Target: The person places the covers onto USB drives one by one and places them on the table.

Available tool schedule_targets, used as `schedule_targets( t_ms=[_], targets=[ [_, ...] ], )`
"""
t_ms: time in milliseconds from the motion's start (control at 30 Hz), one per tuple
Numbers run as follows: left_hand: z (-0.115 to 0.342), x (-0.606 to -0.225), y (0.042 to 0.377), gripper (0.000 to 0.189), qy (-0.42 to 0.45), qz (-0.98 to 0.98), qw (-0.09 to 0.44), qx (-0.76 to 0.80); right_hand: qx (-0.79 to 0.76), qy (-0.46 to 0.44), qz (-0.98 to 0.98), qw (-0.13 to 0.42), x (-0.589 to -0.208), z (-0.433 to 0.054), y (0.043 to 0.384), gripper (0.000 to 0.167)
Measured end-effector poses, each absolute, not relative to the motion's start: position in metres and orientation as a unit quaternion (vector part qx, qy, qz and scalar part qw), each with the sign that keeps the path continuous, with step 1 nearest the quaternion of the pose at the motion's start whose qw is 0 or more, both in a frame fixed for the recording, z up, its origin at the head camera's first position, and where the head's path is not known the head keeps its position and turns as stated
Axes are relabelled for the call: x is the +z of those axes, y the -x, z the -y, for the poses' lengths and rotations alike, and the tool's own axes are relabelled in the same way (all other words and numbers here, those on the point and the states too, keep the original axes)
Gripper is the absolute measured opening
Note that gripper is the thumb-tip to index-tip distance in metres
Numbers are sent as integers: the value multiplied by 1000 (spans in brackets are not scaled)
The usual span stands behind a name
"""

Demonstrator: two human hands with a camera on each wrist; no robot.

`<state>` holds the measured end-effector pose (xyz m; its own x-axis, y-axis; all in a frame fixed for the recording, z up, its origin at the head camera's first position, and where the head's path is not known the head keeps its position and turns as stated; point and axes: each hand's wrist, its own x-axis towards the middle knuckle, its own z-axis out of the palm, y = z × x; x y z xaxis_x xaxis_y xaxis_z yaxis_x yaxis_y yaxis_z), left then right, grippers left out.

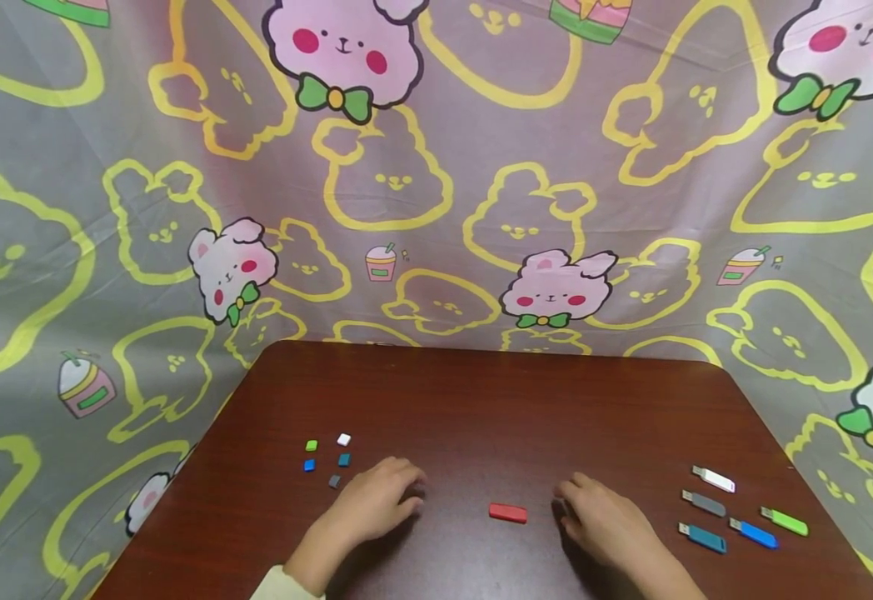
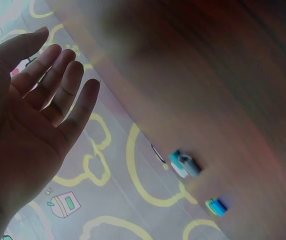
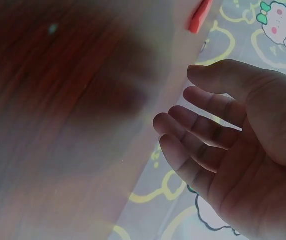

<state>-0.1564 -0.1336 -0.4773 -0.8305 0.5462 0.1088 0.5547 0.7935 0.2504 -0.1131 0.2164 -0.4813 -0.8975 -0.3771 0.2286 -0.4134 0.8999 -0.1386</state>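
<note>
A red USB stick (image 1: pixel 507 512), with no metal plug showing, lies on the table between the two hands. To its left my left hand (image 1: pixel 378 500) hovers over the wood with loosely bent fingers, holding nothing. On the other side my right hand (image 1: pixel 607 518) is nearer the red stick, also with nothing in it. The right wrist view catches an end of the red stick (image 3: pixel 200 17) beyond the thumb. Small caps lie left of the left hand: green (image 1: pixel 312 446), white (image 1: pixel 343 439), blue (image 1: pixel 309 465), teal (image 1: pixel 344 459) and grey (image 1: pixel 335 481).
Uncapped USB sticks lie right of the right hand: white (image 1: pixel 715 479), grey (image 1: pixel 704 503), teal (image 1: pixel 703 537), blue (image 1: pixel 755 533) and green (image 1: pixel 785 521). A patterned curtain (image 1: pixel 436 250) hangs behind and beside the dark brown table (image 1: pixel 481 400).
</note>
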Motion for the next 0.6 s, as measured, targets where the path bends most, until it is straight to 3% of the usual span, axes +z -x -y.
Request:
schedule_targets(
  t_ms=[233,600],
  targets=[
    [146,-478,160,25,288,947,43,-135,92,-180,975,88,-479,-228,109,25],
    [163,-478,161,24,267,954,55,-128,107,-137,985,23,-476,-256,106,27]
  ],
)
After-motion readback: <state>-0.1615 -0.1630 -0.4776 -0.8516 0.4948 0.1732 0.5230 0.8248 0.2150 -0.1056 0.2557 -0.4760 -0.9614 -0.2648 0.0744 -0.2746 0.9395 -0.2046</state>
